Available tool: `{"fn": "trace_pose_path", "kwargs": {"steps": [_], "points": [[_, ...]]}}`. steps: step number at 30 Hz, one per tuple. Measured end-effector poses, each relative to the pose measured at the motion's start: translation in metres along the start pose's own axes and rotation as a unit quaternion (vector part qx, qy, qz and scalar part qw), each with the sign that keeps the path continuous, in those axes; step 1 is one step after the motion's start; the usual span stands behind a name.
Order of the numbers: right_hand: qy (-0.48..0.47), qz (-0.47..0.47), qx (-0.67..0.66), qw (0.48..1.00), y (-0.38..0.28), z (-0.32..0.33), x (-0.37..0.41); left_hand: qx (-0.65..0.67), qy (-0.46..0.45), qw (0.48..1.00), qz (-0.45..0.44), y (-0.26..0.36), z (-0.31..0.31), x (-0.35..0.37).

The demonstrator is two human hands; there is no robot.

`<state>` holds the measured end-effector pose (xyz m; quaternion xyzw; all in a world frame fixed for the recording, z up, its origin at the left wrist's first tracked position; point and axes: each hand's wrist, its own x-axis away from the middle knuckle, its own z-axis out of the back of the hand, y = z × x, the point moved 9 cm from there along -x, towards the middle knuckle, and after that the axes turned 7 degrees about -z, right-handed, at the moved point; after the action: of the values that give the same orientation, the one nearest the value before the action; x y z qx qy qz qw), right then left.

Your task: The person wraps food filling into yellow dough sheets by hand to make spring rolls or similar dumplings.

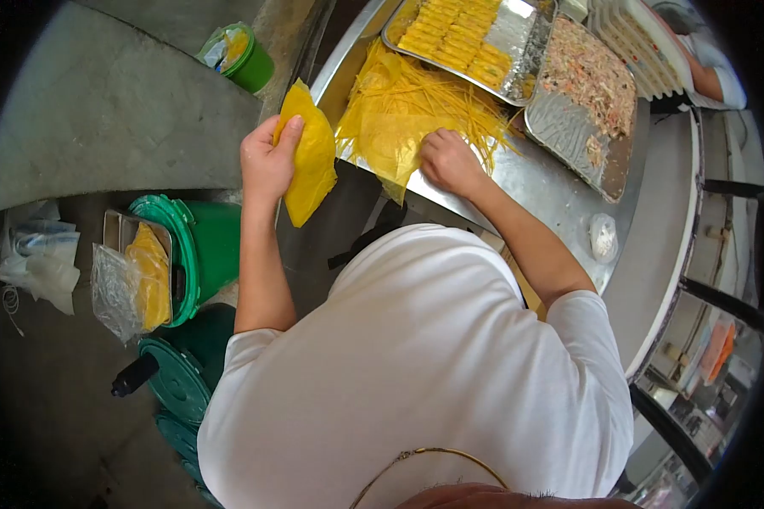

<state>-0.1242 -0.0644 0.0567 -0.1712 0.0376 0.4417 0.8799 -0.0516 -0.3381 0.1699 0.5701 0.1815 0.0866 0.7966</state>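
My left hand [267,161] grips a folded stack of thin yellow wrapper sheets [312,174], held up off the table's near left corner. Fingers curled, my right hand [452,163] pinches the right side of a single translucent yellow sheet [390,140], which hangs partly over the table edge. Beneath and behind that sheet lies a heap of yellow strips [390,81]. Farther back, a metal tray [518,42] carries rows of yellow rolls [458,34]. To its right, another tray [573,140] contains a pinkish shredded filling [590,72].
A white bundle in clear plastic [603,237] sits at the steel table's right. On my left stand a large green bin [208,246], a tray with more yellow sheets [151,276] and a small green bucket [253,68]. Another person's arm [705,81] is near stacked white trays [641,42].
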Motion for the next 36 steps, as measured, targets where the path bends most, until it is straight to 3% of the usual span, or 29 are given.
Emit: {"fn": "trace_pose_path", "kwargs": {"steps": [5,7,11,14,15,16,17,18,20,21,23,27,29,30,32,33,35,36], "points": [[0.103,-0.037,-0.091,0.990,0.008,0.037,-0.003,0.020,-0.004,1.000,0.007,-0.014,0.001,0.002],[0.000,0.046,-0.040,0.998,-0.011,0.003,-0.001,0.032,0.006,0.999,0.015,-0.013,-0.003,0.001],[-0.074,0.050,-0.007,0.996,-0.017,-0.020,0.001,0.064,0.007,0.998,0.001,-0.004,-0.007,0.004],[0.055,-0.052,-0.136,0.988,0.005,0.011,-0.004,0.069,0.027,0.997,0.016,-0.010,0.004,0.008],[0.053,-0.051,-0.136,0.988,0.008,0.015,-0.007,0.056,0.028,0.998,0.019,-0.014,0.008,0.010],[0.083,-0.195,-0.318,0.924,0.042,0.018,-0.004,0.043,0.029,0.998,0.021,-0.017,0.010,0.013],[0.109,-0.329,-0.481,0.805,0.072,0.010,0.007,0.043,0.030,0.998,0.023,-0.020,0.011,0.015],[0.110,-0.329,-0.481,0.805,0.077,0.021,0.003,0.058,0.029,0.997,0.030,-0.024,0.010,0.015],[0.150,-0.393,-0.692,0.587,0.097,0.025,0.010,0.073,0.022,0.997,0.034,-0.025,0.003,0.010],[0.156,-0.393,-0.691,0.587,0.103,0.028,0.016,0.101,0.007,0.994,0.050,-0.026,-0.008,0.008],[0.124,-0.420,-0.721,0.537,0.109,0.023,0.029,0.133,-0.014,0.989,0.064,-0.029,-0.032,0.000],[0.118,-0.443,-0.692,0.557,0.116,0.016,0.063,0.035,-0.227,0.973,0.010,-0.060,-0.121,-0.027],[0.127,-0.467,-0.670,0.563,0.114,0.023,0.081,-0.033,-0.285,0.958,0.023,-0.059,-0.164,-0.038],[0.123,-0.477,-0.649,0.580,0.120,0.018,0.094,-0.033,-0.290,0.956,0.022,-0.061,-0.183,-0.043],[0.127,-0.488,-0.626,0.595,0.125,0.021,0.112,-0.233,-0.232,0.934,-0.140,-0.048,-0.208,-0.061],[0.132,-0.494,-0.624,0.592,0.123,0.026,0.122,-0.231,-0.237,0.932,-0.145,-0.045,-0.217,-0.066],[0.142,-0.502,-0.620,0.586,0.121,0.033,0.139,-0.399,-0.266,0.869,-0.122,-0.051,-0.233,-0.073],[0.151,-0.496,-0.619,0.590,0.120,0.037,0.145,-0.398,-0.270,0.868,-0.127,-0.052,-0.238,-0.076]]}}
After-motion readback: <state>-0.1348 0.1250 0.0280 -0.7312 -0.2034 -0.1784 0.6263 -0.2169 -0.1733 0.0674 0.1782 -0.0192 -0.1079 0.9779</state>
